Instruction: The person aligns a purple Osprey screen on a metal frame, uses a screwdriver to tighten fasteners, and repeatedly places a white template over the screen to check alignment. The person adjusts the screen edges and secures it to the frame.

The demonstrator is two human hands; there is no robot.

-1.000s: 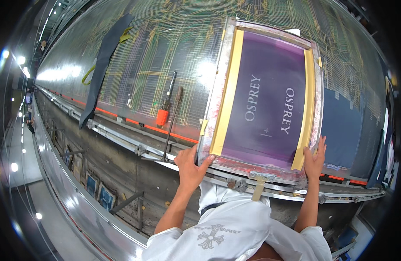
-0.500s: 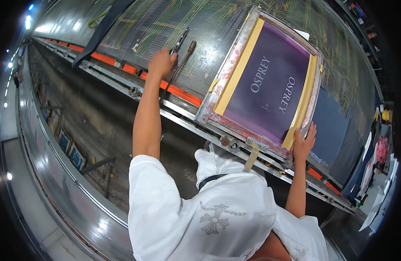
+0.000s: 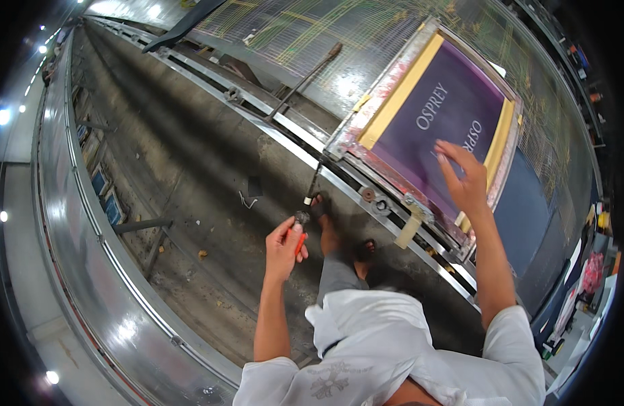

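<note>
My left hand (image 3: 283, 249) is closed around a hand tool with an orange handle (image 3: 299, 244) and a dark metal head (image 3: 302, 218); its exact kind is unclear. It is held low, over the gap in front of the bench. Slightly blurred, my right hand (image 3: 466, 183) hovers over the lower right part of a screen-printing frame (image 3: 386, 91), fingers stretched out and holding nothing. The frame's purple mesh (image 3: 406, 135) carries pale lettering and is edged with yellow tape (image 3: 403, 91). A strip of tape (image 3: 409, 230) hangs from its near edge.
A long thin rod with a brown end (image 3: 335, 49) lies across the bench edge, left of the frame. Dark blue fabric (image 3: 528, 183) lies to the right. Metal rails (image 3: 291, 128) run along the bench. The concrete floor (image 3: 210, 176) has scattered debris; another metal bench (image 3: 115, 291) stands left.
My left hand has come off the bench and down toward me with the tool. My right hand has left the frame's right edge and lifted over the mesh.
</note>
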